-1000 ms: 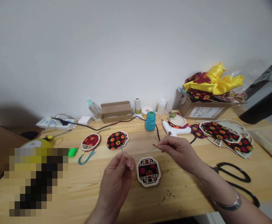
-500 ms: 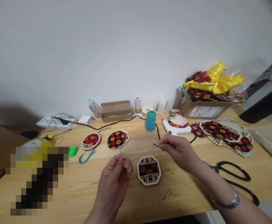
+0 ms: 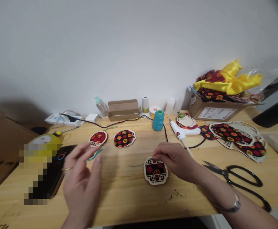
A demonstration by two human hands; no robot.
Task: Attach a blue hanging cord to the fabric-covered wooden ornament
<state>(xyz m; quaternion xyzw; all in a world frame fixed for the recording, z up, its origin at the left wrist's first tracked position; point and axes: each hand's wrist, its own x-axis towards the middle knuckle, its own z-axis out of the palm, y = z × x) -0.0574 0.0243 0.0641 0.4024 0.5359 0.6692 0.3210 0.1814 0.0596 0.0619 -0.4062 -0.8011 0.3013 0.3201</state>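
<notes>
My right hand (image 3: 174, 159) pinches a thin grey cord (image 3: 136, 165), whose loose end sticks out to the left. Under those fingertips lies a fabric-covered piece with a pale wooden lattice frame (image 3: 156, 176); whether I touch it I cannot tell. On the left, my left hand (image 3: 84, 178) is raised with its fingers apart and nothing in them. Just past its fingertips are a teal cord loop (image 3: 96, 154) and the small round fabric piece (image 3: 98, 138) it belongs to. An octagonal patterned piece (image 3: 124, 138) lies between the hands, farther back.
Black-handled scissors (image 3: 224, 173) lie right of my right hand. Behind it are a white glue gun (image 3: 185, 130) and a teal thread cone (image 3: 158, 121). Fabric pieces (image 3: 231, 133) and a full cardboard box (image 3: 216, 113) occupy the right. A phone (image 3: 54, 168) lies at left.
My left hand has let go of the cord, moved left and opened. My right hand has come left and slightly down over the lattice piece, still pinching the cord. The view has shifted slightly.
</notes>
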